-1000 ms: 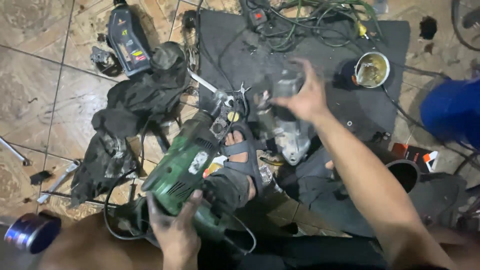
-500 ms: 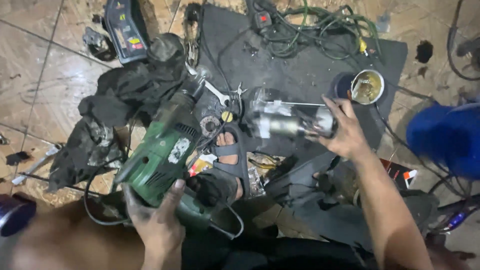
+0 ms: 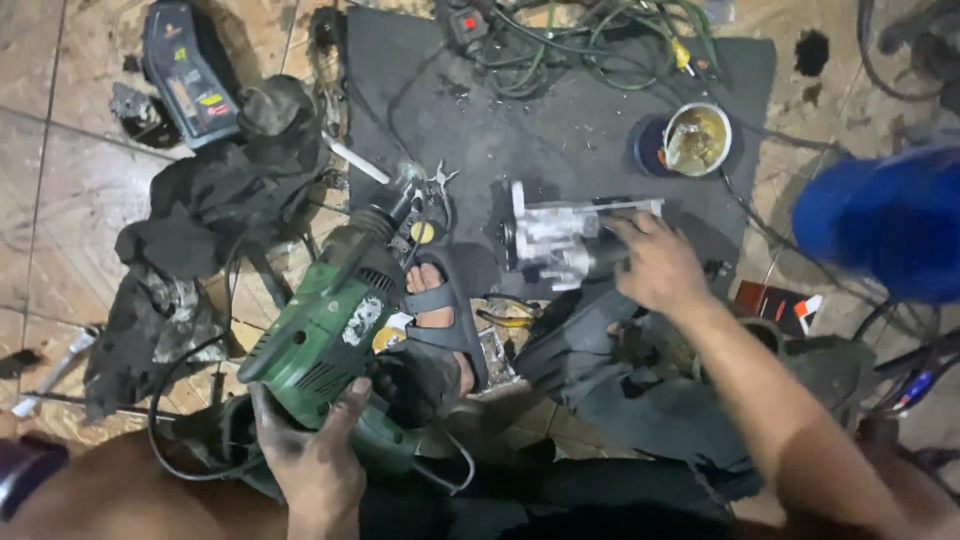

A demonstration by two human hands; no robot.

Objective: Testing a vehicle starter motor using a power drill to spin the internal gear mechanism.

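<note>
Head view, left to right. A dark plastic canister [image 3: 185, 75] lies on the tiled floor [image 3: 60, 190] at upper left. Beside it, crumpled black rags [image 3: 215, 210], greasy and matte, spread down toward a metal wrench [image 3: 55, 370]. The left hand [image 3: 315, 455] has its grip closed round the rear handle of a green power drill [image 3: 320, 335]; the ribbed plastic housing is scuffed, and its dark nose points up-right toward the dark rubber mat [image 3: 560, 120]. A sandalled foot [image 3: 440, 310] rests just beside the drill. On the mat lies a silver cast-metal gear housing [image 3: 555, 240], blocky with rough edges. The right hand [image 3: 655, 265] touches its right end; fingers curl over it, but whether they pinch it cannot be told. Green cables [image 3: 590, 45] coil at the mat's top edge. A round metal tin [image 3: 697, 138] holding yellowish fluid stands at the mat's right. A blurred blue rounded object [image 3: 880, 220] sits at far right.
</note>
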